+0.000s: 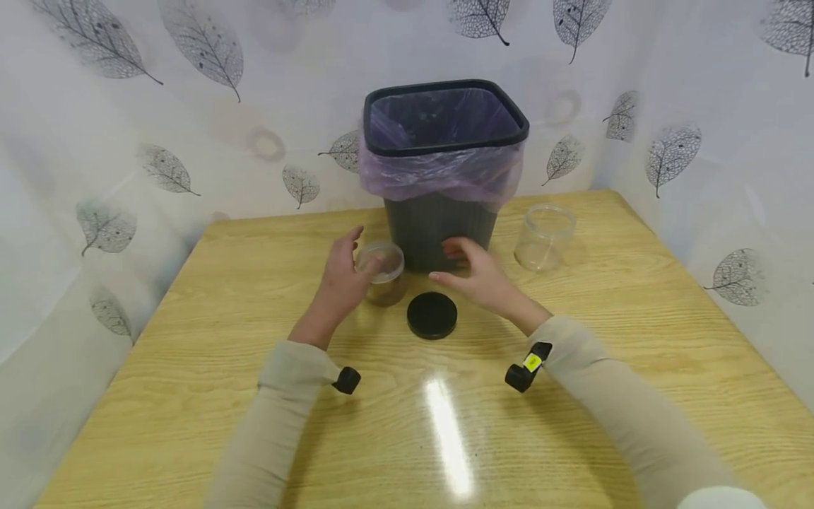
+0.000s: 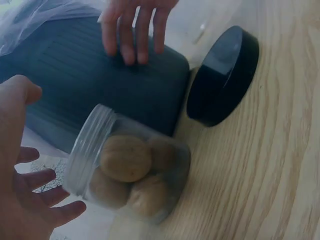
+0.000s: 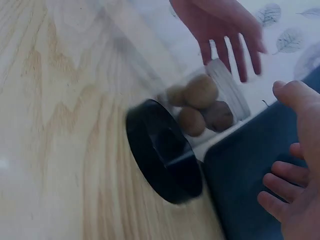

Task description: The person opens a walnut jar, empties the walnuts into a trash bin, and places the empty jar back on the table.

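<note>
A clear plastic jar [image 1: 385, 290] stands on the table with several round brown walnuts [image 2: 126, 157] inside. My left hand [image 1: 344, 280] is beside its left side near the rim, thumb and fingers spread apart, with a gap to the jar in the left wrist view. To the right of the jar lies a round black lid [image 1: 432, 315], flat on the wood. Past the lid, my right hand [image 1: 482, 280] hovers in front of the dark bin with its fingers loosely bent and nothing in them.
Behind the hands stands a dark bin [image 1: 439, 230] lined with a thin purple bag [image 1: 445, 173]. A second clear jar [image 1: 544, 239] sits to the right of the bin. The wooden table [image 1: 210, 339] meets leaf-patterned walls at the back and sides.
</note>
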### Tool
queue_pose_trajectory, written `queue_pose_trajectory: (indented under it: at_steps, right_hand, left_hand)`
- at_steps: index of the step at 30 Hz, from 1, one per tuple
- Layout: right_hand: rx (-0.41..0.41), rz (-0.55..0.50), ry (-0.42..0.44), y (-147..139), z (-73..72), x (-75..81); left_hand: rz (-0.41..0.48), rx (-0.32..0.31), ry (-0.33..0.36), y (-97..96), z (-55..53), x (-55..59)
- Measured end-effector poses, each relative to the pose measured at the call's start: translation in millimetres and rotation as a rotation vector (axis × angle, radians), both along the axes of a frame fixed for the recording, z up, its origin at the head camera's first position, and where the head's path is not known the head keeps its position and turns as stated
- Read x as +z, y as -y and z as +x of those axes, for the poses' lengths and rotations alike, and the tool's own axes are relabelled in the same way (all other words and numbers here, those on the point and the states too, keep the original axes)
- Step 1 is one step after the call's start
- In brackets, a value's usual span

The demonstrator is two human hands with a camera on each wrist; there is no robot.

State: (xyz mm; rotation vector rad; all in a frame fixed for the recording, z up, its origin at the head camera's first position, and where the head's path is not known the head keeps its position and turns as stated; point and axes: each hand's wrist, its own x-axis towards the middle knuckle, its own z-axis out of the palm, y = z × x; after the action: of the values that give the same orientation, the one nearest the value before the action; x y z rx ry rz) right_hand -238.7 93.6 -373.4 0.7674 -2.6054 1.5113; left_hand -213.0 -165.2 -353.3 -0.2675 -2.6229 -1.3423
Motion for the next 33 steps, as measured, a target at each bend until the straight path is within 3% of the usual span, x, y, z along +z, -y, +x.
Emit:
queue_pose_trajectory:
  at_steps: [7, 14, 25, 33]
  right_hand:
    - [0.051, 0.089, 0.050, 22.9, -1.5, -12.3]
    - [0.079, 0.177, 0.083, 37.1, -2.5, -19.0]
    - [0.097, 0.217, 0.071, 56.1, -2.8, -21.5]
    - [0.074, 0.178, 0.092, 63.1, -2.7, -24.4]
  left_hand:
    - [-0.050, 0.030, 0.068, -13.5, -3.4, -5.9]
    - [-0.097, 0.054, 0.080, -17.5, -7.5, -11.3]
    - [-0.085, 0.080, 0.088, -18.9, -7.0, -15.6]
    - [-0.060, 0.087, 0.112, -19.7, -5.1, -15.4]
